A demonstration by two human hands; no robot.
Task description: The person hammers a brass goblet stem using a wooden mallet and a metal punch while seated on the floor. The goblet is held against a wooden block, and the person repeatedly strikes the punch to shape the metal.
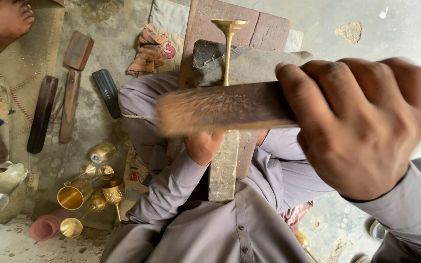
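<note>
The brass goblet stem stands upright on the wooden block between your knees, its flared foot uppermost, just beyond your left hand and behind the blurred tool that crosses in front of it. Your left hand is curled tight low on that piece, fingers folded under, though the grip itself is hidden by the tool. Your right hand is clenched in a full fist around the handle end of the long flat wooden tool, which runs out from your knuckles across the stem toward your left knee, its far end smeared by motion. Under the stem lies a dark stone or pad on the reddish board. Out past your left elbow, on the floor, sit several finished brass cups and a pink ring-shaped piece. Farther from that hand lie dark wooden bars, a black block and a crumpled rag. Another person's bare foot shows in the far corner.
</note>
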